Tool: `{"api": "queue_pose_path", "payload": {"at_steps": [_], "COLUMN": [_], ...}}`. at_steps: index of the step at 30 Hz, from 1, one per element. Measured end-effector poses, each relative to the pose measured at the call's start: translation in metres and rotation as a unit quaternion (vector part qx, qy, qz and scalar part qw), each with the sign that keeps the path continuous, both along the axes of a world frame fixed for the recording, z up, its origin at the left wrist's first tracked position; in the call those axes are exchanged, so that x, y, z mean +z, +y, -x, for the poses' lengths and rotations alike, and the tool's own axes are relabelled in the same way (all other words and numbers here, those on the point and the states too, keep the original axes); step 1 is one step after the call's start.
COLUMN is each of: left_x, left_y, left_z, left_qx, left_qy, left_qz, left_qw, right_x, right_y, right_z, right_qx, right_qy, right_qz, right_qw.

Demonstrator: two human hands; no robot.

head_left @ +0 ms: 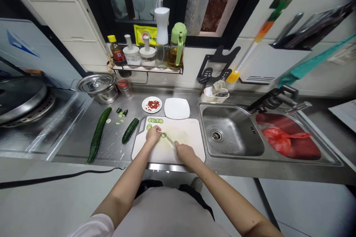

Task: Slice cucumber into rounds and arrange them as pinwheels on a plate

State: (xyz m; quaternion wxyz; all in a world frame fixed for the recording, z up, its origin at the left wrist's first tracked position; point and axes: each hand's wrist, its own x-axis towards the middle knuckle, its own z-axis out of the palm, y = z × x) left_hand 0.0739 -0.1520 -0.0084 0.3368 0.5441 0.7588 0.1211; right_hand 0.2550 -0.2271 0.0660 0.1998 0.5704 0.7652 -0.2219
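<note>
- Wrapping the handle of the knife [169, 140], the right hand [185, 152] has a full, closed grip on it, with the thin blade angled up and left toward the cucumber stub.
- The left hand [153, 134] presses down on that cucumber stub [164, 134], its grip curled over it. Only a small green end shows past the fingertips, right at the blade.
- With so little of the stub showing, I judge the cut goes best with fingertips tucked back, knuckles guiding the blade, and short, even strokes straight down.
- The stub lies at the upper left of the white cutting board [186, 133]. A row of cut slices [155, 120] sits just beyond the left hand, along the board's far edge.
- Left of the board, on the steel counter [111, 148], lie a half cucumber [130, 130] and a whole cucumber [98, 133], well apart from the knife.
- Beyond the board stand a dish of red chopped bits [151, 104] and a white plate [177, 108]. The sink [250, 133] is just to the right.
</note>
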Motion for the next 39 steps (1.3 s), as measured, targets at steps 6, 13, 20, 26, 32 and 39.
{"api": "queue_pose_path", "payload": {"at_steps": [6,13,20,26,32,39], "left_x": [0.000,0.002,0.005,0.006,0.011,0.018], "left_y": [-0.001,-0.001,-0.014,-0.036,-0.036,-0.029], "left_z": [0.000,-0.001,0.000,0.000,-0.015,-0.025], "left_qx": [-0.002,-0.015,-0.058,-0.080,-0.094,-0.100], "left_qy": [0.006,0.018,0.007,0.059,0.090,0.106], "left_qz": [-0.002,-0.003,-0.031,-0.072,-0.084,-0.068], "left_qw": [1.000,1.000,0.998,0.992,0.988,0.987], "right_x": [0.004,0.011,0.008,0.000,-0.013,-0.022], "right_y": [-0.009,-0.015,-0.019,-0.011,0.002,0.007], "right_z": [-0.007,-0.012,-0.026,-0.048,-0.066,-0.068], "right_qx": [0.008,0.013,-0.004,-0.134,-0.218,-0.242], "right_qy": [-0.008,-0.015,0.016,0.031,0.003,-0.011], "right_qz": [-0.005,0.000,0.006,-0.037,-0.059,-0.073], "right_qw": [1.000,1.000,1.000,0.990,0.974,0.967]}}
